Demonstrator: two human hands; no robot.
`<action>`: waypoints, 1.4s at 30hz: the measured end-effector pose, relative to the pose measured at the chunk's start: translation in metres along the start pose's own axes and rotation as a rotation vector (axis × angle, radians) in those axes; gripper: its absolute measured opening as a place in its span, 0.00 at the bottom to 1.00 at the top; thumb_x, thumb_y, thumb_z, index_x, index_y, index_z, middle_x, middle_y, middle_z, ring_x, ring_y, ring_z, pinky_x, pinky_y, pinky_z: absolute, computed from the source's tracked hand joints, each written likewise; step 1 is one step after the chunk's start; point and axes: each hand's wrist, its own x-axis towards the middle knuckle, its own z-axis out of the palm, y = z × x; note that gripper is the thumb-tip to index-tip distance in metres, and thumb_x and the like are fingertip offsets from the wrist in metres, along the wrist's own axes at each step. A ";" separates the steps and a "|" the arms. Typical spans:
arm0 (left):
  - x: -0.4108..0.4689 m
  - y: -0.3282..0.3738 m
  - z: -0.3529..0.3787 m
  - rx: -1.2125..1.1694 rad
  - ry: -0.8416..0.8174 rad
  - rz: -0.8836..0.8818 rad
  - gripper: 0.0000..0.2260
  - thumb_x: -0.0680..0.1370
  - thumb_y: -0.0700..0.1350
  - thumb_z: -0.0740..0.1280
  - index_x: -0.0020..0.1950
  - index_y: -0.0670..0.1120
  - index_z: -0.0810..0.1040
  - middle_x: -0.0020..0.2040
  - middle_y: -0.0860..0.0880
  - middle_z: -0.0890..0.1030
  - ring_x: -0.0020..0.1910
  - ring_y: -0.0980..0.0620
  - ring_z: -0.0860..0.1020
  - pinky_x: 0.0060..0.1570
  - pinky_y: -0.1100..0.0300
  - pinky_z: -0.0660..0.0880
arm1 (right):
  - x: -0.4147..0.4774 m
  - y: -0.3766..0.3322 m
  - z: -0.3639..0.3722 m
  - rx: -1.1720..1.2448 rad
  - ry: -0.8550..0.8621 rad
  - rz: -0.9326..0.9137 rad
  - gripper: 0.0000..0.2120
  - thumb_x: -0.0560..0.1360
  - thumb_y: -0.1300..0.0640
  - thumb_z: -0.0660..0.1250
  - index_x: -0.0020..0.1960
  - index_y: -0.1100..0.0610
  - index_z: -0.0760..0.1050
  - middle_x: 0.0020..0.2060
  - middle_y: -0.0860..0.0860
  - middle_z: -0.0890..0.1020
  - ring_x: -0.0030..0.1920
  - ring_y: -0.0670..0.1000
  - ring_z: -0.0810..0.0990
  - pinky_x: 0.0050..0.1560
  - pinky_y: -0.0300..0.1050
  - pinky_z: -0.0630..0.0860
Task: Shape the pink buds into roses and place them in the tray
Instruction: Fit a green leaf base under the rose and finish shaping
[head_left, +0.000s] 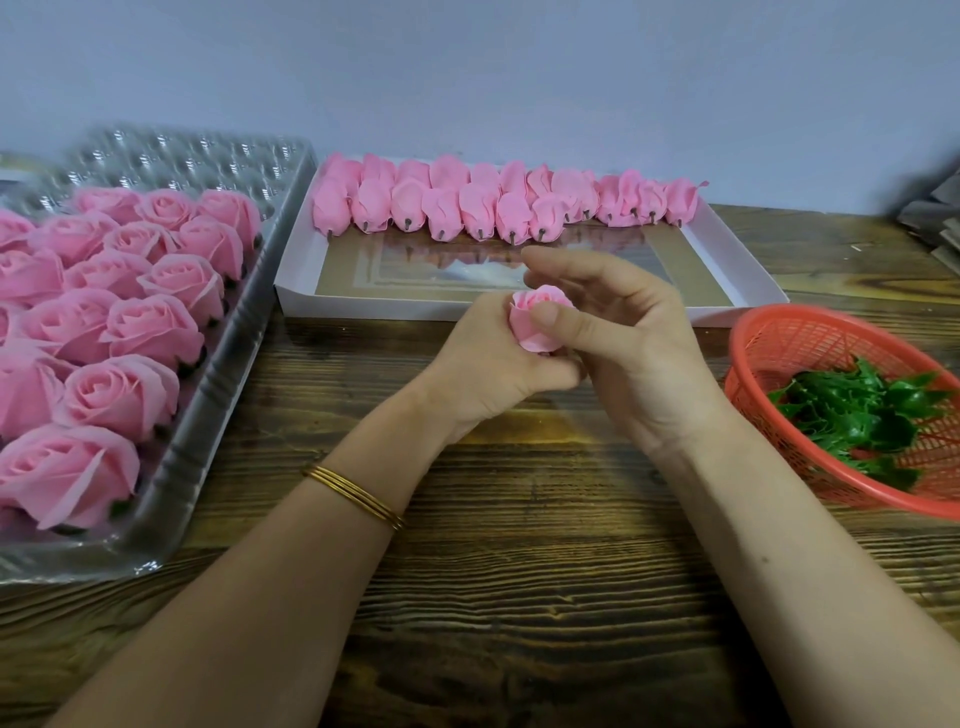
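Left fingers (545, 371) are curled round the base of one pink bud (537, 332), holding it upright with the open top facing up. The right thumb (558, 318) is pressed flat on the bud's near-right petal and the other right fingers curve round its far side, so that side is pinched. The right index finger sits a bit higher than the rest, arched over the bud. Both the left hand (488, 364) and the right hand (628, 338) are raised above the middle of the wooden tabletop (519, 597), just near of the white box.

There's a stack of thin gold bangles (356, 496) on the left wrist.

The shallow white box (363, 307) sits just far of the hands, with two rows of unshaped pink buds (493, 208) lined up along its far edge, stems pointing near. The rest of the box floor is bare.

On the left is the clear plastic tray (218, 374), with finished roses (130, 332) packed in rows in its near part. The far cups show bare plastic.

On the right there's a red mesh basket (769, 338) holding green plastic leaf pieces (857, 410). At the far right edge there's something dark and blurred, can't tell what it is.
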 end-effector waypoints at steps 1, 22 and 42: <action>0.000 0.000 -0.001 -0.013 -0.001 0.008 0.08 0.68 0.25 0.69 0.44 0.27 0.74 0.37 0.41 0.75 0.37 0.49 0.74 0.39 0.55 0.71 | 0.000 0.001 0.001 0.005 0.000 0.009 0.15 0.64 0.65 0.74 0.50 0.58 0.81 0.45 0.52 0.83 0.51 0.50 0.79 0.56 0.45 0.76; 0.002 -0.001 -0.009 -0.094 0.068 0.178 0.22 0.70 0.25 0.70 0.27 0.52 0.79 0.28 0.58 0.80 0.32 0.63 0.80 0.38 0.68 0.76 | 0.006 0.009 -0.004 0.115 0.159 0.165 0.18 0.70 0.60 0.60 0.57 0.65 0.78 0.52 0.60 0.81 0.49 0.51 0.80 0.50 0.43 0.75; 0.007 -0.005 -0.008 -0.141 0.142 0.161 0.07 0.59 0.46 0.76 0.31 0.55 0.80 0.28 0.56 0.79 0.31 0.58 0.78 0.35 0.63 0.77 | -0.001 0.020 0.009 0.137 -0.034 0.236 0.21 0.62 0.71 0.68 0.55 0.71 0.75 0.51 0.64 0.79 0.56 0.61 0.76 0.69 0.64 0.67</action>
